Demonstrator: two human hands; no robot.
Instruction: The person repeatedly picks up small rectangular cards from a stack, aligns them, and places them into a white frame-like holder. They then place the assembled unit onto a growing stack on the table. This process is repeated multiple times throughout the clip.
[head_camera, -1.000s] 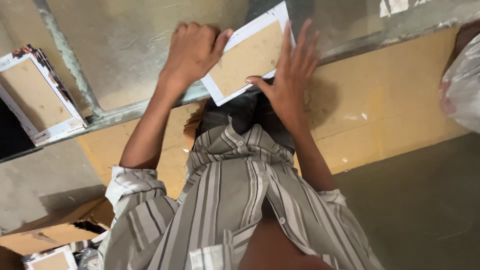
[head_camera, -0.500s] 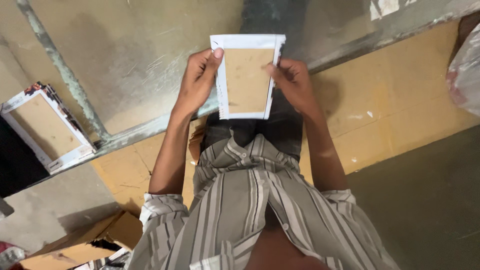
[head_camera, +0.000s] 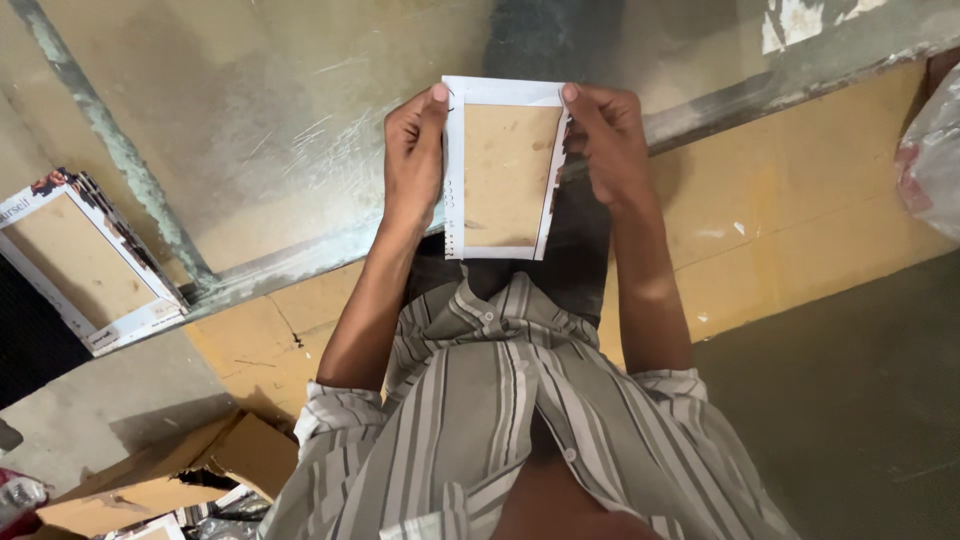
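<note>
two hands (head_camera: 510, 160) grip a flat, white-bordered brown cardboard rectangle (head_camera: 508, 175).

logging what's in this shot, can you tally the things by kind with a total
Card held in both hands, left hand and right hand: 1
Stack of similar cards on the metal table: 1
Cardboard box on the floor: 1
Plastic bag at the right edge: 1
Total: 4
</note>
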